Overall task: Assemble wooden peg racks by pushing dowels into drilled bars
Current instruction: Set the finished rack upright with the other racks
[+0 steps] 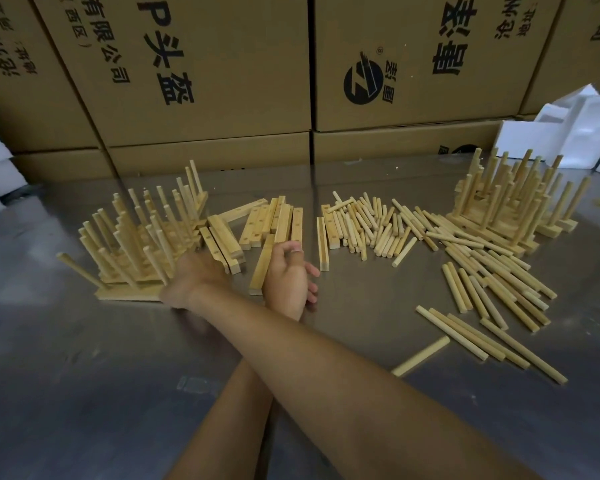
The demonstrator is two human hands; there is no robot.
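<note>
**Arms crossed over the bench, one hand on a drilled bar**

We are looking down at two crossed forearms in the lower middle of the frame. The right hand (191,278), coming in from the lower right, is reaching across to the left centre and resting against the stack of finished racks (142,237); its fingers are hidden behind the wrist, so we cannot tell whether they are gripping anything. The left hand (288,275), passing under the right arm, is sitting at the centre with its fingers curled beside a single drilled bar (264,268); whether it is actually gripping that bar, we cannot tell.

Just above the hands, loose drilled bars (274,223) are lying in a rough row. To the right of them, short dowels (371,226) are spreading in a heap, and long dowels (492,296) are fanning towards the lower right. A second cluster of pegged racks (513,199) is standing at the upper right. Behind everything, cardboard boxes (205,74) are filling the top of the frame, with white foam blocks (551,133) at the right edge, all around the shiny metal table (84,375).
</note>
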